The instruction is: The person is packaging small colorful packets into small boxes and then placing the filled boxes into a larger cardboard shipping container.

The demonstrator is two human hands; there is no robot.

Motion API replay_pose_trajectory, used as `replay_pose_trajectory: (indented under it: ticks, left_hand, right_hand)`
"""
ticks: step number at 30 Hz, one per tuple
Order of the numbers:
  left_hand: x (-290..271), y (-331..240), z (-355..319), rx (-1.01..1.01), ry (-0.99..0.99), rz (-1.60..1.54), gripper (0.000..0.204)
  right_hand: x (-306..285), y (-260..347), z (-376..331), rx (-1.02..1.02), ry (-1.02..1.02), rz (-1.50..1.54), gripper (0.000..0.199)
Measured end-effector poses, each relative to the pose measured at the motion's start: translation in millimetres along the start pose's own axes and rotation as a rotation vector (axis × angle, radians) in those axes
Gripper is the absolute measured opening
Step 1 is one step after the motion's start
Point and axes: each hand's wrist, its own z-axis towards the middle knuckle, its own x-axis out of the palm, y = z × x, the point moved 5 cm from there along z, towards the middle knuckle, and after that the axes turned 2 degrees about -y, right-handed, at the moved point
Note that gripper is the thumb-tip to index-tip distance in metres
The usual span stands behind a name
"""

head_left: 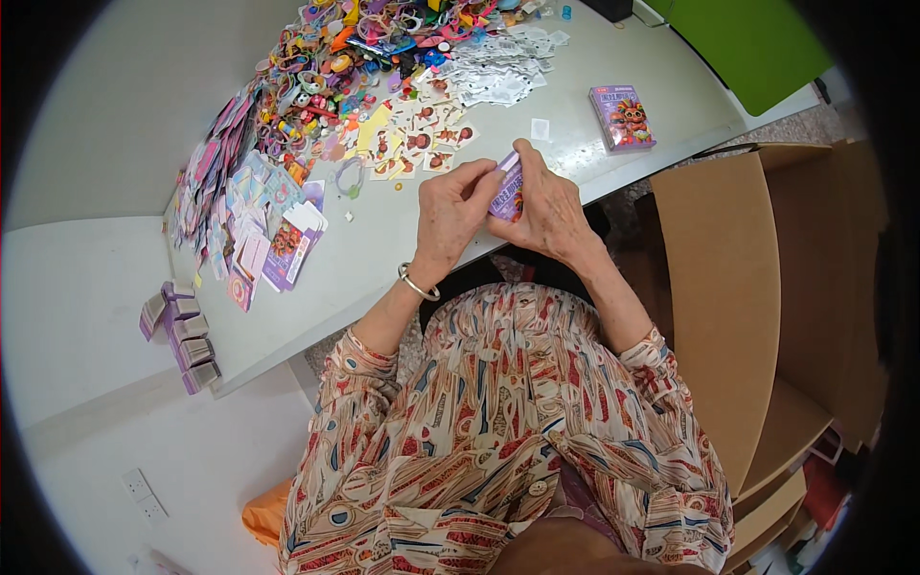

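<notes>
Both of my hands meet over the near edge of a white table. They hold a small purple box between them. My left hand pinches its upper end with the fingertips, a metal bangle on that wrist. My right hand wraps the box from the right side. Much of the box is hidden by my fingers. A finished purple box with a cartoon picture lies flat on the table, to the right of my hands.
A heap of colourful small toys and rings fills the far table, with white paper slips, picture cards and flat purple box blanks. Stacked purple boxes sit at the left. Open cardboard cartons stand at my right.
</notes>
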Motion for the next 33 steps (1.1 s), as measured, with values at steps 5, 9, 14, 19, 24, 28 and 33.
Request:
replay_pose_trajectory:
  ticks: [5,9,14,19,24,28,33]
  left_hand:
    - [-4,-5,-1,0.063,-0.075,0.094,0.021]
    - [-7,-8,-2,0.083,-0.064,0.146,0.019]
    - [-6,-11,-8,0.167,0.049,0.260,0.022]
    - [-6,-13,-11,0.195,0.069,0.223,0.022]
    - [-11,-1,-2,0.114,0.120,0.130,0.024]
    - [-9,8,13,-0.139,0.313,-0.020,0.027]
    - [-8,0,8,0.056,0.292,0.089,0.028]
  right_hand:
    - [2,1,-1,0.012,0.023,0.018,0.084]
    - [4,2,-1,-0.002,0.028,0.029,0.085]
    - [4,0,-2,-0.002,0.007,0.052,0.086]
    - [5,1,-3,-0.065,-0.028,0.066,0.087]
    - [2,3,-2,-0.077,-0.027,0.079,0.089]
    - [6,-3,-3,-0.004,-0.014,0.089,0.094]
    - [7,-5,-2,-0.028,-0.014,0.079,0.096]
